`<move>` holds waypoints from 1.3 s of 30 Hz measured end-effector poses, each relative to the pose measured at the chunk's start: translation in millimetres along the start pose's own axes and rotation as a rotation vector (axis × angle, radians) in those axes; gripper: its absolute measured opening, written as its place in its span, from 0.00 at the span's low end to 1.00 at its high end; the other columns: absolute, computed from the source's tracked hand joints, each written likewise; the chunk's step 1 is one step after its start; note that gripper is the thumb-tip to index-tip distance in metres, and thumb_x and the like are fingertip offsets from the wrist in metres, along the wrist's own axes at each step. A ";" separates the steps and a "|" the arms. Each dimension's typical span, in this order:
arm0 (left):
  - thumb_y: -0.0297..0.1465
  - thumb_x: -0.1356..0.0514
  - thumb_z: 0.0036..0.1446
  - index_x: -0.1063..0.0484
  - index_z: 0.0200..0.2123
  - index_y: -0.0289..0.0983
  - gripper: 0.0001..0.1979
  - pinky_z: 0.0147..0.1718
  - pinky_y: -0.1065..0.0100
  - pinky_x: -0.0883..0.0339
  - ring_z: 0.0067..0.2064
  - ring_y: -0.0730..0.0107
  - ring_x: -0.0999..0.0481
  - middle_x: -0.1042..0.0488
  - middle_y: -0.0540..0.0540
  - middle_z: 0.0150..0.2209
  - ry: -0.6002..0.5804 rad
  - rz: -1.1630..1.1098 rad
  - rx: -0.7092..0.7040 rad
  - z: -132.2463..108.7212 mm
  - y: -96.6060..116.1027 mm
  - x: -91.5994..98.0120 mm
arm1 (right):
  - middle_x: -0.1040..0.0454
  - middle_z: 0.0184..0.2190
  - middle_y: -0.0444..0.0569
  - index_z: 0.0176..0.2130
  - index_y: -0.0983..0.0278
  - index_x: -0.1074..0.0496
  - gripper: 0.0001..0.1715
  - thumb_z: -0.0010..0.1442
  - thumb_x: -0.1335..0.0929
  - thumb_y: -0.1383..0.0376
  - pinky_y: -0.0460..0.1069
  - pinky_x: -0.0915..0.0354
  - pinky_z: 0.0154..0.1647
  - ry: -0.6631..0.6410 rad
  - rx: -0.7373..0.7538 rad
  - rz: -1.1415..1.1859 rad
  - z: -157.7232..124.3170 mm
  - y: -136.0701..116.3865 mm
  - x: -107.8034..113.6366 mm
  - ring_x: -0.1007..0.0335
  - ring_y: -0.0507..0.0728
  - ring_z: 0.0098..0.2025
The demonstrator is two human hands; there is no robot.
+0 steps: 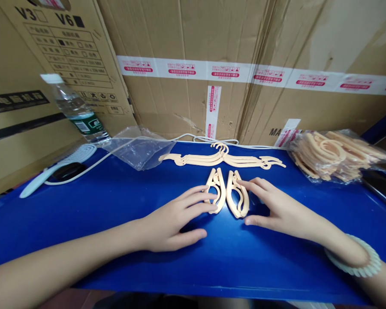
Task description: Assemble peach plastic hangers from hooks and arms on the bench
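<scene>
Two folded cream plastic hangers lie side by side on the blue table [116, 223]. My left hand [175, 221] rests flat, fingers stretched out, fingertips touching the left folded hanger [217, 191]. My right hand [276, 208] is also spread, fingertips on the right folded hanger [237, 195]. Neither hand grips anything. Behind them a stack of unfolded cream hangers [221, 159] lies spread wide. A pale bracelet [357, 259] circles my right wrist.
A clear bag of more cream hangers [334, 156] sits at the right. An empty plastic bag [138, 148], a water bottle [75, 109], a white comb-like object [56, 167] and a white cable [93, 165] lie at the left. Taped cardboard boxes [231, 64] wall the back.
</scene>
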State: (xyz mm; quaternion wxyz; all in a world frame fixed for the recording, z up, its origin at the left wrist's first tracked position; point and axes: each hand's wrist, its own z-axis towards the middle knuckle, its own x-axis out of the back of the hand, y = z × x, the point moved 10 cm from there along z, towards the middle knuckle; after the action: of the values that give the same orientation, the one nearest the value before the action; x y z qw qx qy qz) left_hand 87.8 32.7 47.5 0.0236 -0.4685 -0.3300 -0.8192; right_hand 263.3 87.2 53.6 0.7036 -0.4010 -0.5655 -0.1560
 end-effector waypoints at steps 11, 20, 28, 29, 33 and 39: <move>0.37 0.41 0.66 0.26 0.51 0.38 0.14 0.61 0.54 0.32 0.57 0.57 0.25 0.23 0.42 0.54 0.263 -0.517 0.397 -2.4 -59.2 18.9 | 0.28 0.58 0.61 0.63 0.63 0.32 0.34 0.67 0.35 0.47 0.67 0.33 0.60 0.206 -0.071 -0.165 0.7 52.1 34.4 0.30 0.70 0.59; 0.36 0.41 0.65 0.25 0.48 0.37 0.12 0.55 0.57 0.28 0.52 0.59 0.22 0.21 0.42 0.50 0.272 -0.569 0.490 -6.7 -68.6 16.3 | 0.49 0.72 0.68 0.72 0.73 0.49 0.48 0.68 0.39 0.45 0.69 0.49 0.71 0.114 -0.073 -0.248 3.7 68.4 24.5 0.54 0.71 0.73; 0.35 0.41 0.65 0.25 0.48 0.36 0.12 0.56 0.57 0.29 0.53 0.59 0.23 0.22 0.42 0.51 0.257 -0.574 0.467 -6.4 -68.5 14.8 | 0.54 0.72 0.71 0.72 0.79 0.52 0.49 0.69 0.41 0.45 0.68 0.51 0.72 0.081 -0.107 -0.278 6.7 80.1 19.9 0.57 0.71 0.74; 0.35 0.41 0.65 0.25 0.48 0.36 0.12 0.56 0.57 0.30 0.53 0.60 0.23 0.22 0.42 0.50 0.257 -0.571 0.466 -6.4 -68.5 14.8 | 0.55 0.73 0.71 0.72 0.78 0.52 0.49 0.70 0.42 0.45 0.68 0.51 0.72 0.082 -0.111 -0.286 7.1 80.7 19.2 0.58 0.71 0.74; 0.35 0.41 0.64 0.24 0.46 0.37 0.11 0.56 0.57 0.29 0.52 0.59 0.23 0.22 0.43 0.49 0.270 -0.557 0.460 -6.2 -68.1 15.7 | 0.57 0.73 0.71 0.72 0.80 0.54 0.50 0.70 0.43 0.45 0.67 0.51 0.72 0.076 -0.140 -0.324 8.7 85.0 15.5 0.60 0.70 0.75; 0.34 0.40 0.63 0.23 0.45 0.38 0.10 0.55 0.57 0.28 0.52 0.60 0.23 0.22 0.43 0.49 0.291 -0.555 0.456 -6.2 -68.9 16.0 | 0.52 0.72 0.71 0.71 0.78 0.50 0.50 0.69 0.43 0.43 0.67 0.49 0.71 0.019 -0.174 -0.367 8.1 89.5 9.1 0.57 0.72 0.74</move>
State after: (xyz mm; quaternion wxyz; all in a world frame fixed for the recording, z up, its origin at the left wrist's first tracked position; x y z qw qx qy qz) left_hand 50.1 87.3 22.2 -0.0486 -0.2227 -0.6112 -0.7579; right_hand 320.9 151.7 27.6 0.6314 -0.3489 -0.6068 -0.3337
